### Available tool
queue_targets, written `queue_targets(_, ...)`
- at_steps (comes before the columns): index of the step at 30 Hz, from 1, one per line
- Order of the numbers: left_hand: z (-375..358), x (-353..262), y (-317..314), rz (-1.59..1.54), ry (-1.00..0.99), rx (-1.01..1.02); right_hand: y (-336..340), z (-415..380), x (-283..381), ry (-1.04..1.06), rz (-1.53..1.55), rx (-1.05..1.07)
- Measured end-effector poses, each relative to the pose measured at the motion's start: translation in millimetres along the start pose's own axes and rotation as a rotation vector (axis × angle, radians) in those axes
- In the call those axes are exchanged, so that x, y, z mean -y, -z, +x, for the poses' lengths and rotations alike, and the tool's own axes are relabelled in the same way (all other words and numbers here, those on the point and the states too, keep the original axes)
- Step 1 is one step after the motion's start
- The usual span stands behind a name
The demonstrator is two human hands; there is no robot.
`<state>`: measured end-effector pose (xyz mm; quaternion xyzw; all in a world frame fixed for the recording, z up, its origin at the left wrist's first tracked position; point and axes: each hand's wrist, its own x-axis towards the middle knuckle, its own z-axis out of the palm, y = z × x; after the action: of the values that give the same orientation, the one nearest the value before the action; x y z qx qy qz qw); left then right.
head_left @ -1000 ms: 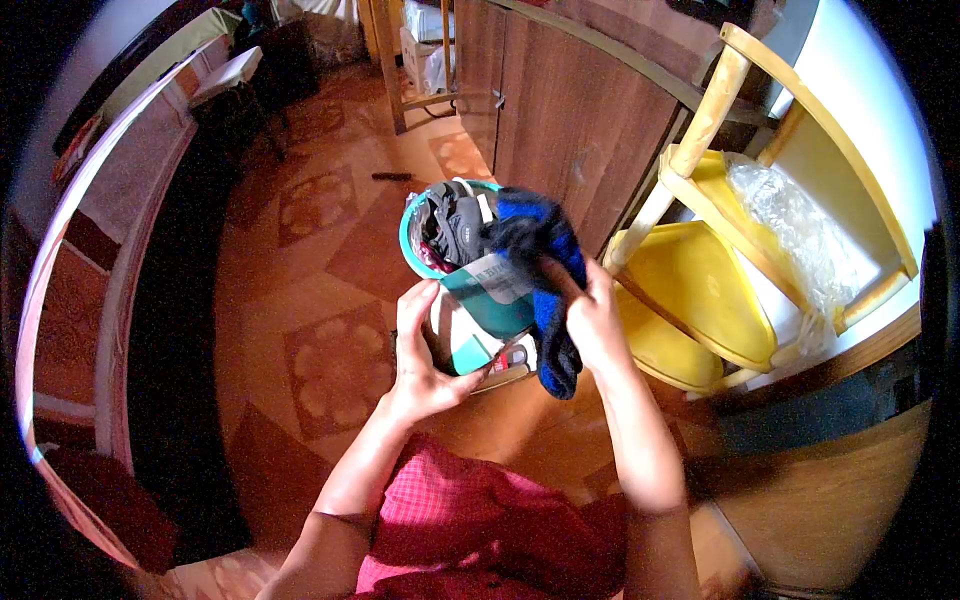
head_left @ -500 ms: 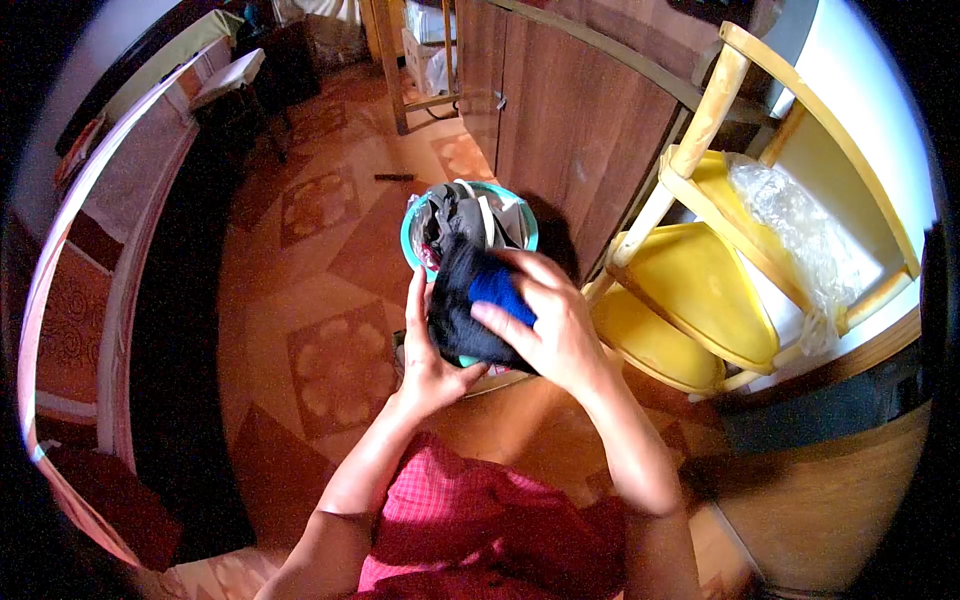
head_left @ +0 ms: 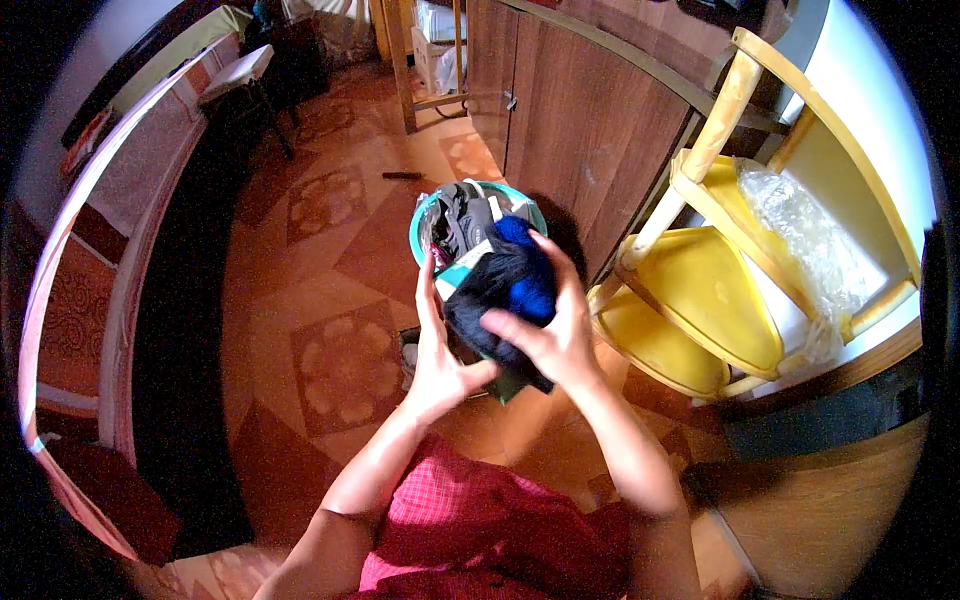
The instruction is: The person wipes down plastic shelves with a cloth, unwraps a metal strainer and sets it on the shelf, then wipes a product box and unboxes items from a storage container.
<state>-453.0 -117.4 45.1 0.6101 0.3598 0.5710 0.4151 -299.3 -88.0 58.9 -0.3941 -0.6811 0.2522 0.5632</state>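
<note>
Between my hands is a soft, fuzzy bundle [head_left: 485, 300], black with bright blue parts; its kind does not show clearly. My right hand [head_left: 562, 335] wraps its right side, thumb across the front and fingers hidden behind. From under the bundle a white and teal box [head_left: 463, 270] sticks out at the upper left. My left hand [head_left: 440, 350] cups this box from the left, fingers stretched along its side and thumb near its lower end. Just beyond the bundle stands a teal-rimmed basin [head_left: 415, 240] on the floor, filled with grey and dark items [head_left: 460, 220].
At the right is a light wooden rack [head_left: 730, 90] with yellow shelves [head_left: 705, 290] and a clear plastic bag [head_left: 800, 240]. A brown cabinet [head_left: 590, 120] stands behind the basin. A small dark bar [head_left: 402, 176] lies on the patterned floor [head_left: 345, 365].
The bundle has shifted slightly right and turned, showing more blue at its top. The white and teal box now shows beside it. My right hand has moved a little to the right.
</note>
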Motion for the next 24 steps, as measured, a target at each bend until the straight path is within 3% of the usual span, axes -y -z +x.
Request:
queue_targets(2,2.0,-13.8,3.3,-0.058,-0.025,0.062,8.7,1.5,-19.5,-0.182,0.395,-0.035)
queue_targets(3,5.0,-13.0,1.2,-0.333,0.065,0.029,13.7,1.8,-17.6,-0.186,0.465,-0.06)
queue_targets(4,6.3,-16.8,3.5,-0.404,0.213,0.031,16.4,0.8,-14.1,-0.192,0.536,-0.085)
queue_targets(7,0.5,-11.0,7.9,-0.375,0.28,0.154,13.2,-8.5,-8.0,-0.291,0.633,-0.114)
queue_targets(10,0.6,-7.1,7.6,-0.262,0.162,0.226,25.6,-8.9,-6.0,-0.499,0.773,-0.052)
queue_targets(12,0.1,-6.2,4.0,-0.055,0.035,0.205,33.3,3.1,1.8,-0.576,0.812,-0.189)
queue_targets(13,0.9,-7.5,3.8,0.005,0.035,0.175,43.8,6.7,1.7,-0.513,0.875,-0.098)
queue_targets(14,2.6,-7.5,4.4,0.066,0.027,0.147,48.2,8.6,9.5,-0.36,0.823,-0.045)
queue_targets(16,4.0,2.3,3.5,0.092,0.001,0.078,52.8,14.0,29.0,-0.312,0.285,0.237)
queue_targets(18,-4.3,20.3,4.0,0.08,0.032,0.086,32.6,15.0,47.8,0.25,-0.348,0.314)
queue_targets(21,-8.4,16.4,7.2,0.262,-0.06,0.115,22.0,11.9,34.2,0.16,-0.214,0.309)
queue_targets(22,-5.1,8.5,6.3,0.377,-0.193,0.122,23.2,10.7,29.0,0.123,-0.239,0.249)
queue_targets(23,-4.5,5.5,4.8,0.383,-0.125,0.151,22.1,11.1,26.4,0.048,-0.205,0.212)
queue_targets(24,-4.5,8.4,6.2,0.538,-0.222,0.165,20.7,13.2,24.0,-0.022,-0.172,0.175)
